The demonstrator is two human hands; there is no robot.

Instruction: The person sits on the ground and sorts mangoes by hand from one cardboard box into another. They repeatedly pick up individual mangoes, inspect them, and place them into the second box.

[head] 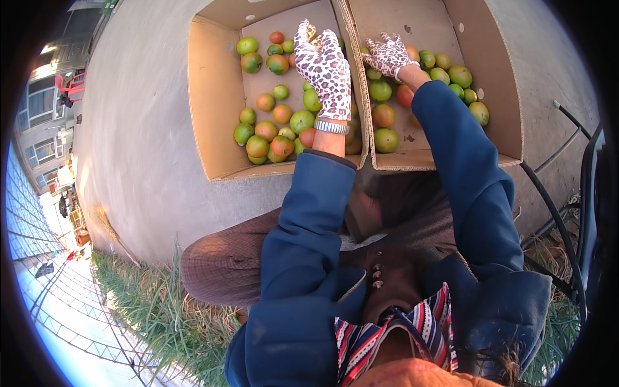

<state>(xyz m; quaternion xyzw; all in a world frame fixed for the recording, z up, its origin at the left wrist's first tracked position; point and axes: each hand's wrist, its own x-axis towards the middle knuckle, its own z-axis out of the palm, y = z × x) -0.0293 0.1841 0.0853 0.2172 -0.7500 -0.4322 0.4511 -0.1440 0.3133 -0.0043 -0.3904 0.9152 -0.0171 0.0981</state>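
Note:
Two open cardboard boxes stand side by side. In a leopard-print glove, my left hand (325, 72) is over the left box (217, 96), fingers curled upward; whether it holds anything is hidden. Green and reddish tomatoes (282, 145) lie below and left of it, several near the box's near edge. My right hand (389, 55), gloved alike, reaches into the right box (491, 87) with its fingers spread, touching or just above the tomatoes. More tomatoes (385, 140) lie beside and below it, partly hidden by my right arm.
Both boxes stand on a concrete floor (140, 145). A black metal frame (556, 217) is at the right. Long green grass-like plants (159, 309) grow at the lower left, near a straw broom (107, 222). A red chair (71, 87) stands far left.

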